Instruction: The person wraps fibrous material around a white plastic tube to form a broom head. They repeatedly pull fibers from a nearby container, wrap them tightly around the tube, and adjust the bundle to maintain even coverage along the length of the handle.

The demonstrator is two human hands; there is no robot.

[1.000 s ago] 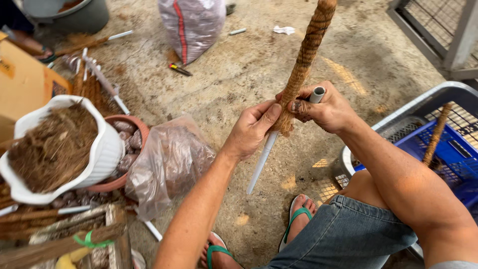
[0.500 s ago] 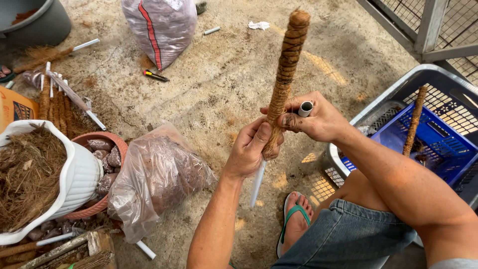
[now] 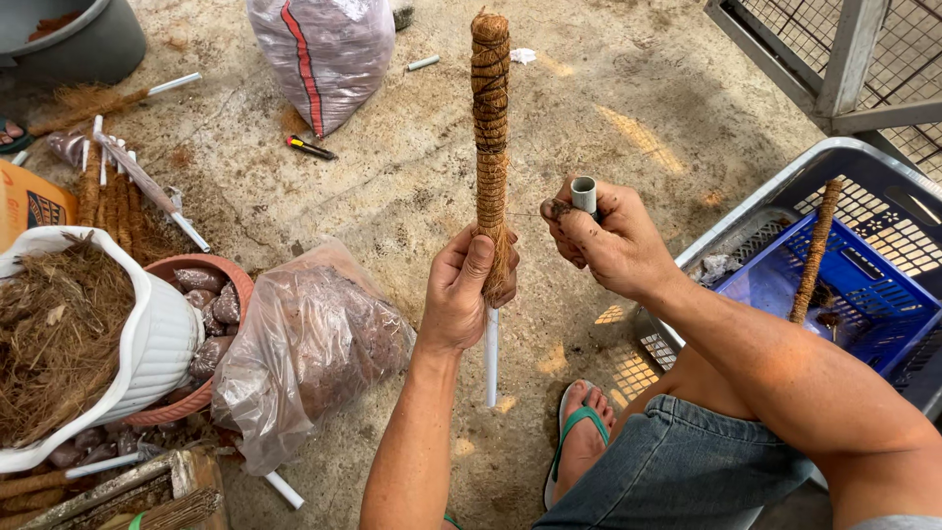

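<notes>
A: Largest items first?

B: Concrete floor (image 3: 638, 108). Grey plastic crate (image 3: 785, 177) at right with a blue crate (image 3: 863, 275) nested in it — one coir-wrapped stick (image 3: 814, 250) leans inside. Tied sack (image 3: 329, 54) at top; clear bag of brown chunks (image 3: 314, 344) beside a terracotta pot (image 3: 211, 270); white pot of loose coir fibre (image 3: 162, 344) at left.

A: And what is in hand?

B: Coir-wrapped pole (image 3: 490, 128), upright at centre, its white pipe end (image 3: 491, 358) showing below. Left hand (image 3: 466, 290) — fingers closed around the pole's lower wrapped part. Right hand (image 3: 603, 240) just beside it, fingers closed on a short grey tube (image 3: 584, 193), pinching what looks like a thin thread; too fine to be sure.

A: Smallest?

B: Red-and-black cutter (image 3: 312, 148) on the floor near the sack.
</notes>
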